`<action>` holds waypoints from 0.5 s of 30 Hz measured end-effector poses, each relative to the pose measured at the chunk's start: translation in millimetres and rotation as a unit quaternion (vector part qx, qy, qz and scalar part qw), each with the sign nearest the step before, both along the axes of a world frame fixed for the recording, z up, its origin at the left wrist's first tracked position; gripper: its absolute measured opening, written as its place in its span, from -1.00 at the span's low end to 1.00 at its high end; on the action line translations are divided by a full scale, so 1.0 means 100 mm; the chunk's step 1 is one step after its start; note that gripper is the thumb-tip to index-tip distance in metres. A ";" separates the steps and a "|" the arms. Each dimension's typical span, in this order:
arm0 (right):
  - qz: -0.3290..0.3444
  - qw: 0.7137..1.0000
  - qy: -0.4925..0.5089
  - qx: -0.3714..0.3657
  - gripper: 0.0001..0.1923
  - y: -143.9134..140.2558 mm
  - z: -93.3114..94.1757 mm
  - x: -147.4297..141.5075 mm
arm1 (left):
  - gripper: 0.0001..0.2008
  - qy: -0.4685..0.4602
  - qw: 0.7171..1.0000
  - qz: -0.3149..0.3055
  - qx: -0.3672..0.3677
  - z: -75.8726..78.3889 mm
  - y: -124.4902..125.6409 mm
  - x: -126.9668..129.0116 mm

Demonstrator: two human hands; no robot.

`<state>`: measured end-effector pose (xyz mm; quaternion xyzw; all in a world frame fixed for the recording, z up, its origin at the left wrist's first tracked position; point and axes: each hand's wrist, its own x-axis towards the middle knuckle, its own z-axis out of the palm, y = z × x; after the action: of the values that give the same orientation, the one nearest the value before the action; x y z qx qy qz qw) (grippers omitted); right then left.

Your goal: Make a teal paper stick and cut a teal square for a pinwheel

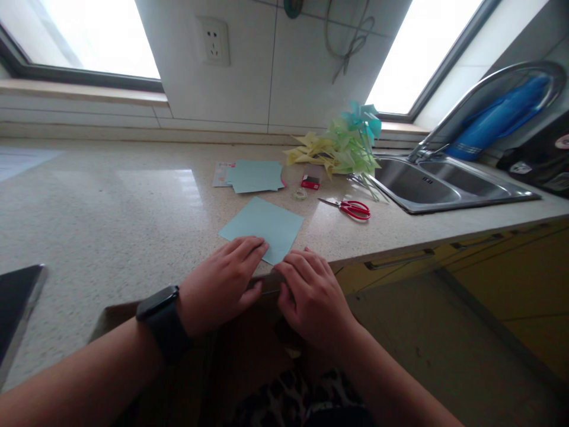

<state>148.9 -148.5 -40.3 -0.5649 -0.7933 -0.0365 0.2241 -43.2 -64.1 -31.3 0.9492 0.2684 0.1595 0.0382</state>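
Pressing my left hand (222, 283) and right hand (311, 290) flat on the blue paper square (264, 228), mid-fold judging by fingers; next likely needs corners aligned.

A speckled stone counter (111, 201) runs along a white tiled wall (249, 89) with a socket (214, 40). Bright windows (89, 35) glow at both back corners. A steel sink (444, 187) with a curved tap (480, 89) sits at the counter's right end, above yellow cabinets (511, 267) and a grey floor (444, 356).
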 end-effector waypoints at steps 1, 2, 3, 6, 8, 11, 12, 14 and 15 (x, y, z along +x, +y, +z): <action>0.001 1.000 0.000 0.001 -0.72 0.00 0.00 0.00 | -0.47 0.003 1.000 0.001 0.000 0.00 0.00 0.00; 0.002 1.000 0.000 0.004 -0.71 0.01 0.00 0.00 | -0.46 0.006 1.000 0.001 0.000 0.00 0.00 0.00; 0.001 1.000 -0.002 0.007 -0.68 0.01 0.00 -0.01 | -0.47 0.009 1.000 0.001 0.001 0.00 0.00 0.01; -0.012 1.000 -0.018 0.014 -0.53 0.02 0.01 -0.03 | -0.48 0.016 1.000 0.001 0.000 0.01 0.00 0.00; -0.021 0.999 -0.028 0.018 -0.50 0.02 0.02 -0.04 | -0.47 0.017 1.000 0.002 0.002 0.00 0.01 0.00; -0.020 0.999 -0.022 0.028 -0.58 0.00 0.01 -0.05 | -0.45 0.015 1.000 0.005 0.007 -0.01 0.01 -0.01; -0.016 0.999 -0.016 0.032 -0.60 -0.01 0.00 -0.05 | -0.45 0.014 1.000 0.006 0.007 -0.01 0.00 -0.01; -0.005 0.999 -0.002 0.044 -0.62 -0.03 -0.02 -0.03 | -0.46 0.013 1.000 0.007 0.006 -0.02 0.00 0.00; 0.001 0.999 0.004 0.050 -0.62 -0.05 -0.03 -0.02 | -0.46 0.012 1.000 0.008 0.005 -0.02 -0.01 0.00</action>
<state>147.3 -153.1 -43.1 -0.5526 -0.7900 -0.0740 0.2553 -43.0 -64.8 -33.3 0.9491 0.2755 0.1501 0.0286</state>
